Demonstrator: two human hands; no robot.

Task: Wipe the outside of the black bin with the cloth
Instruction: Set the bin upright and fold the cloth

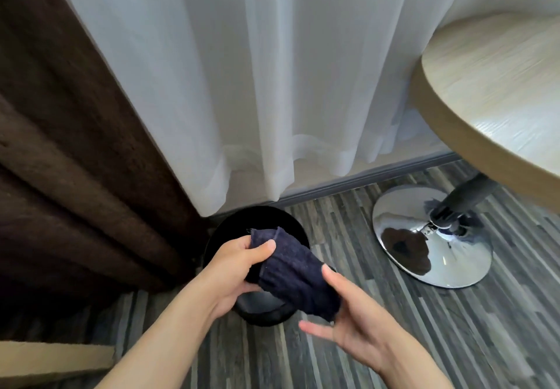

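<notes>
Two hands: both held one cloth above the bin, no wiping contact yet.
Cloth (295, 273): dark navy, soft and limp, bunched and sagging between the hands; looked light, easy to wad into a pad.
Left hand (233, 270): thumb and fingers pinched shut on the cloth's upper end, at 10 o'clock of the cloth.
Right hand (351, 322): fingers loosely curled, half open, cradling the cloth's lower end at 4 o'clock; thumb tip touched the fabric.
Black bin (260, 306): round, glossy, rigid, on the floor (378, 343) under the hands, by the brown curtain (75, 161) at 9 o'clock; likely light and slidey, so best steadied at the rim.
Table base (430, 237): chrome, at 2 o'clock, well apart.
Writing: none readable on the bin or the cloth.
</notes>
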